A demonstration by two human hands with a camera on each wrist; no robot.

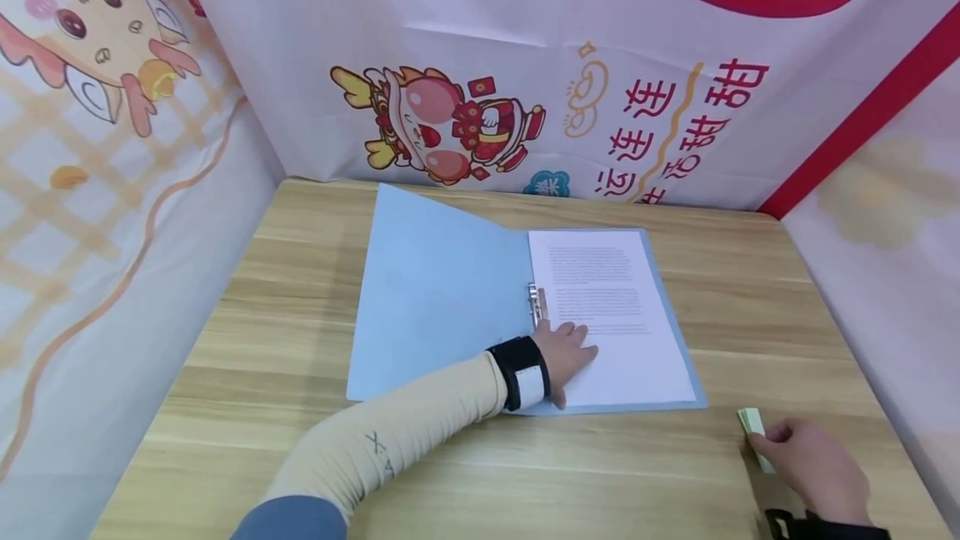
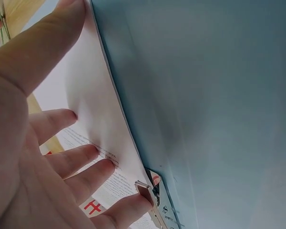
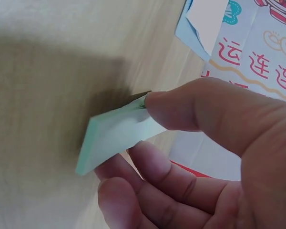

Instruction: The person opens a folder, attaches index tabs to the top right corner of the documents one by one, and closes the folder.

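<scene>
A light blue folder (image 1: 442, 298) lies spread on the table, with white printed sheets (image 1: 637, 373) on its right side. My left hand (image 1: 562, 354) rests on the lower left of the sheets, fingers spread. In the left wrist view, one fingertip is at the metal clip (image 2: 155, 200) along the folder's spine, and the thumb lies along the paper's edge. Right of the folder, near the table's front, my right hand (image 1: 821, 467) pinches a small pale green sticky note pad (image 1: 750, 421). The right wrist view shows the pad (image 3: 117, 133) tilted close over the tabletop, thumb on its upper edge and fingers below.
The wooden table (image 1: 247, 373) carries the folder near its middle. Printed cloth hangs as a back wall (image 1: 450, 15) right behind the table, with cloth sides at left (image 1: 112, 215) and right (image 1: 885, 215). The left forearm crosses the folder's lower edge.
</scene>
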